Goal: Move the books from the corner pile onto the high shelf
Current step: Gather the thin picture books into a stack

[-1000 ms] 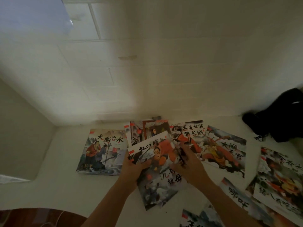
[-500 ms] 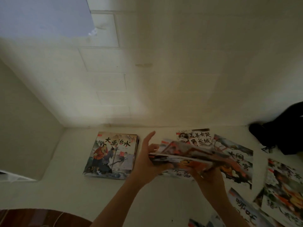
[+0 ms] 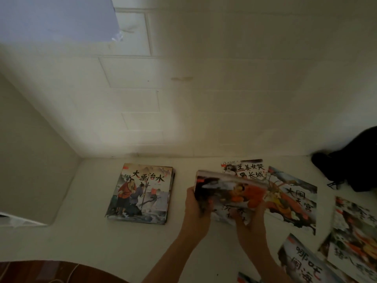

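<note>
A small stack of thin picture books hangs a little above the white surface, tilted with the cover toward me. My left hand grips its left edge. My right hand holds its lower right part from below. To the left, a neat pile of books with a painted cover of two figures lies flat near the corner. More books lie spread to the right: one by the wall, one beside the held stack, others at the lower right.
A white brick wall rises behind the surface and meets a side wall at the left corner. A black object lies at the far right against the wall. A brown wooden edge shows at the bottom left.
Both hands gathered several loose books from the surface into one stack and lifted it. The stack has since tipped so its cover faces me, and the view has shifted upward.
</note>
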The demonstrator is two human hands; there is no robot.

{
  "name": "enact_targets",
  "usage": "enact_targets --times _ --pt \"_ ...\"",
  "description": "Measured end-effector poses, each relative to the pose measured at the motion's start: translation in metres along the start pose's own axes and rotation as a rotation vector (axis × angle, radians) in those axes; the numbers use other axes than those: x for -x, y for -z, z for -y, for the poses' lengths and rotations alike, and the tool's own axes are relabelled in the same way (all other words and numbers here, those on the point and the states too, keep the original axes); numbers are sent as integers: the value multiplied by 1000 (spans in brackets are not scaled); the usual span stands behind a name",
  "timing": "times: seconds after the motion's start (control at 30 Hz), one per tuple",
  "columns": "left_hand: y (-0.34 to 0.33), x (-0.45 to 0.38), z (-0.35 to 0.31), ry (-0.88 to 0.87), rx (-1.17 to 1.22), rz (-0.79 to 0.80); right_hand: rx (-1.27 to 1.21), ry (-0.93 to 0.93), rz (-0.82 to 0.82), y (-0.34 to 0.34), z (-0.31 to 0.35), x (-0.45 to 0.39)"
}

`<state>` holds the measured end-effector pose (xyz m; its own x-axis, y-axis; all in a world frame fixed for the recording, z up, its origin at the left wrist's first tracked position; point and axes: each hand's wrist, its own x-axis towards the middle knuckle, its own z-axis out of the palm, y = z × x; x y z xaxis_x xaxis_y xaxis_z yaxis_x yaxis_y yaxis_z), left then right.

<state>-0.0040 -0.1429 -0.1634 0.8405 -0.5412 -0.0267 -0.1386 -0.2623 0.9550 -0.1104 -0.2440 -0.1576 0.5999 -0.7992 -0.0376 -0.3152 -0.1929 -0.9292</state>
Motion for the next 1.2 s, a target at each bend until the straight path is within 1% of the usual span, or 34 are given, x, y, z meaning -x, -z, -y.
enact_targets --times 0.07,0.13,0.2,0.27,0.33,0.37,0.47,0.53,0.6,0.63,0.67,0.7,0.73,0.77,0.8,0.87,0.93,0.97,1.03,1.1,1.13,1.17,1.2 --pt "21 -11 -6 73 93 -17 38 19 49 -13 16 -14" --pt "54 -29 -6 187 115 -79 64 11 159 -38 35 -31" --pt "96 -41 1 258 -36 -191 135 -45 272 -74 48 -41" --pt "134 -45 10 274 -143 -301 277 -124 345 -114 58 -38" --pt "166 -42 23 323 -241 -361 327 -83 374 -150 62 -28" --pt "176 -40 33 362 -308 -368 342 -75 378 -163 64 -21" --pt "189 -37 57 517 -648 -260 438 -94 367 -183 65 -6" --pt "190 -38 58 547 -735 -225 608 -68 334 -185 63 0" --pt "183 -41 48 550 -762 -258 700 -33 305 -180 63 2" --pt "177 -45 42 504 -743 -296 696 -37 304 -174 62 0" --pt "168 -51 32 409 -697 -333 666 -60 296 -167 62 -5" --pt "157 -58 21 286 -627 -337 607 -96 272 -156 61 -10" --pt "144 -65 9 170 -540 -301 541 -125 235 -142 59 -16" --pt "127 -72 -4 88 -473 -225 497 -136 186 -126 57 -22" --pt "108 -79 -17 71 -443 -122 485 -148 143 -106 51 -27" --pt "63 -92 -33 158 -428 105 502 -184 66 -62 43 -35" --pt "8 -100 -40 289 -485 258 541 -235 -13 -12 32 -41" --pt "-19 -102 -43 347 -529 284 557 -252 -49 14 25 -43" --pt "-69 -104 -52 450 -540 284 593 -300 -99 69 10 -47" --pt "-107 -107 -59 533 -533 301 627 -423 -123 117 -4 -48" --pt "-120 -108 -60 549 -565 293 634 -468 -136 137 -13 -49" --pt "-133 -108 -57 520 -605 259 640 -488 -147 154 -20 -50" --pt "-143 -108 -54 454 -632 197 640 -499 -151 168 -29 -50"
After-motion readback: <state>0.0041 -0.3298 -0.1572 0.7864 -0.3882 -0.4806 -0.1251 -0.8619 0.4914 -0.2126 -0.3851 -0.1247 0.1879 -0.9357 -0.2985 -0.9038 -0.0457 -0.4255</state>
